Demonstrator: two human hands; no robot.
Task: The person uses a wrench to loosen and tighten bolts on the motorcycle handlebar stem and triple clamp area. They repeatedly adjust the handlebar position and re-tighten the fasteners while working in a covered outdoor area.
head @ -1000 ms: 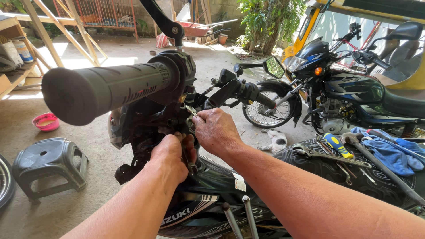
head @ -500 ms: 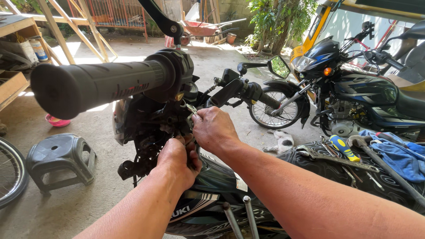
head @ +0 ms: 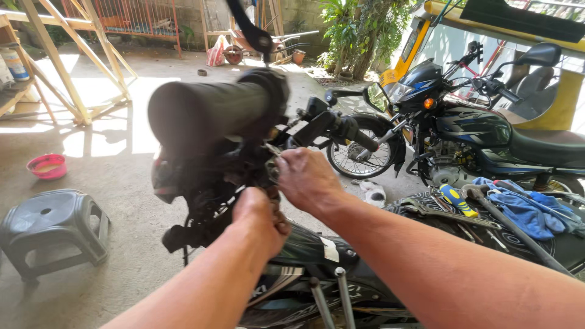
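A black handlebar grip (head: 207, 113) sticks out toward the camera, thick, round and blurred. Below it sits a dark tangle of motorcycle parts (head: 234, 173) around the steering head, with cables and brackets showing. Behind it lies the glossy black fuel tank (head: 311, 250), tilted slightly.

We see few such things. A white rectangular sticker label (head: 329, 249) sits on the dark motorcycle fuel tank (head: 304, 244), just right of the hands. Lower on the same tank, white lettering forms a printed logo decal (head: 261, 291), partly cut off by the forearm. At the far left, a white cylindrical plastic container with a blue band (head: 14, 63) stands on the wooden shelf frame (head: 18, 97). Far back, a pink-and-white sack (head: 215, 55) leans on the ground near the fence.
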